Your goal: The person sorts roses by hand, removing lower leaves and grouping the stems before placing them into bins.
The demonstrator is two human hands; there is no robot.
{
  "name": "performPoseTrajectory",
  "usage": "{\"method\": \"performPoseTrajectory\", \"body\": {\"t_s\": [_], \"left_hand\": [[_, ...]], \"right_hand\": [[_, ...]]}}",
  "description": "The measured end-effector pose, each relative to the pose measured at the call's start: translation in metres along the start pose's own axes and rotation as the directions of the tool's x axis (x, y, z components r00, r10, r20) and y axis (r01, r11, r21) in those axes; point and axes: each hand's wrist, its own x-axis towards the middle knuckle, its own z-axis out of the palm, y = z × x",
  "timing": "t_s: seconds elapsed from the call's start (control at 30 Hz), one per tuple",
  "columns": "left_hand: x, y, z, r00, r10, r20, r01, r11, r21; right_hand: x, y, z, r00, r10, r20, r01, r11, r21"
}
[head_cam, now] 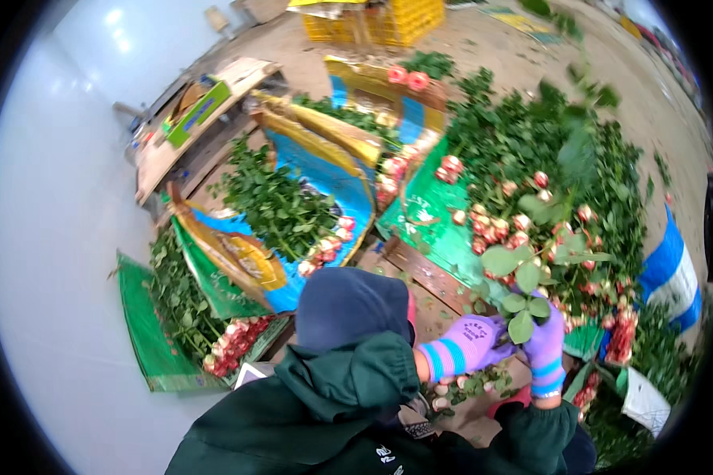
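Both my hands wear purple knit gloves with blue-striped cuffs. They meet low in front of me, to the right of the middle. My left hand (478,343) is closed around a leafy rose stem (527,306). On the same stem, my right hand (546,341) grips beside it, partly covered by the leaves. The stem's blurred leafy length rises towards the top right. Its flower head cannot be made out. Just beyond my hands lies a big heap of red-and-white roses (499,228) on a green sheet (434,208).
To the left, rose bunches lie in a blue-and-yellow sheet wrap (327,154) and between green sheets (139,332). Behind them stands a wooden bench (214,130). A yellow plastic crate (416,22) is at the back. Cut petals and leaves (469,383) litter the floor below my hands.
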Motion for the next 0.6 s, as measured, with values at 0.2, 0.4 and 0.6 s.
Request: {"method": "performPoseTrajectory", "body": {"t_s": [0.2,0.4,0.6], "left_hand": [[-0.073,0.007,-0.069,0.8,0.108,-0.591,-0.151,0.988,-0.024],[-0.226,-0.027,-0.173,0.548,-0.126,-0.827,0.316,0.946,0.065],[-0.406,-0.112,-0.221,-0.006,-0.548,-0.837,0.788,0.513,-0.341]], "right_hand": [[-0.014,-0.126,0.086,0.947,-0.316,0.06,0.319,0.946,-0.047],[-0.026,-0.12,0.092,0.919,-0.339,0.201,0.381,0.893,-0.24],[-0.046,-0.086,0.065,0.983,-0.129,0.128,0.166,0.924,-0.346]]}}
